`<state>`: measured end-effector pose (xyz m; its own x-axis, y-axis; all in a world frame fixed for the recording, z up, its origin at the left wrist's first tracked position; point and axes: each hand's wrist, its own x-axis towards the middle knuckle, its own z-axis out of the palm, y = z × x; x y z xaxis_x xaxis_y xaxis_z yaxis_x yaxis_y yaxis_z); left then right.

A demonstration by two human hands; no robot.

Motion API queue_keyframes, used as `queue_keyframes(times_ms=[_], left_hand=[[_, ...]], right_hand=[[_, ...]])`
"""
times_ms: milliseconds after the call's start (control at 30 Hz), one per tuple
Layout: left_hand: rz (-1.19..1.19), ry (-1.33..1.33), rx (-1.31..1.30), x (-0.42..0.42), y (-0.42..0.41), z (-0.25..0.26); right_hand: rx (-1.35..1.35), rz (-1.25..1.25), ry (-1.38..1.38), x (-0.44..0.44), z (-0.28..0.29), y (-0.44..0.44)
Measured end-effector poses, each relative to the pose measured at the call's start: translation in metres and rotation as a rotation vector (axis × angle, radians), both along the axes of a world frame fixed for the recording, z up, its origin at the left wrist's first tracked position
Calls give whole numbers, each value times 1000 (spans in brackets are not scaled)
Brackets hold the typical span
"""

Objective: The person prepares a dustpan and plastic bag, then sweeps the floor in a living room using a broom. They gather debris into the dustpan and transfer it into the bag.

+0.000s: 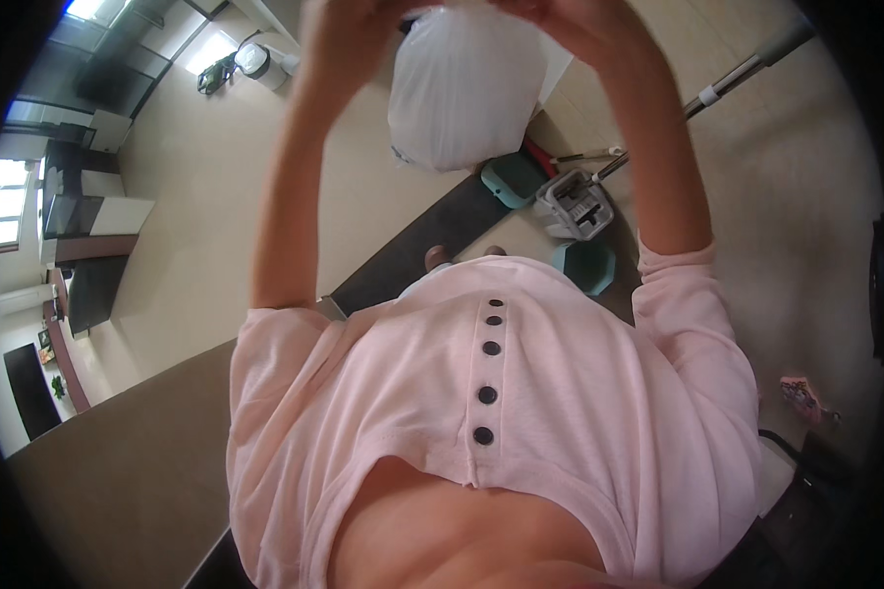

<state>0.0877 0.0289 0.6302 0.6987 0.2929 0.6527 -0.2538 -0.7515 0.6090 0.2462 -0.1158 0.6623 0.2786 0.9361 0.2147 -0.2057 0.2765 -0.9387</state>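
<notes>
A puffed white, translucent plastic bag hangs in front of me at the top of the view. My left hand grips its upper part from one side. On the other side my right hand holds it too. The picture's upper rim cuts off most of the fingers and the bag's mouth. What the bag contains cannot be made out. Below the bag's lower end stands a teal plastic bin.
A grey mop bucket with wringer and another teal bin stand near my feet. A metal pole slants up past my right forearm. A dark floor strip crosses the tiles. Far left are counters.
</notes>
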Motion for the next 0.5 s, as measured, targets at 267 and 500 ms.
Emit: queue_keyframes(times_ms=[267, 500], left_hand=[[279, -144, -195, 32, 4, -40], [4, -88, -160, 91, -21, -47]], right_hand=[[-136, -319, -250, 8, -43, -41], [-191, -252, -1207, 71, -119, 8]])
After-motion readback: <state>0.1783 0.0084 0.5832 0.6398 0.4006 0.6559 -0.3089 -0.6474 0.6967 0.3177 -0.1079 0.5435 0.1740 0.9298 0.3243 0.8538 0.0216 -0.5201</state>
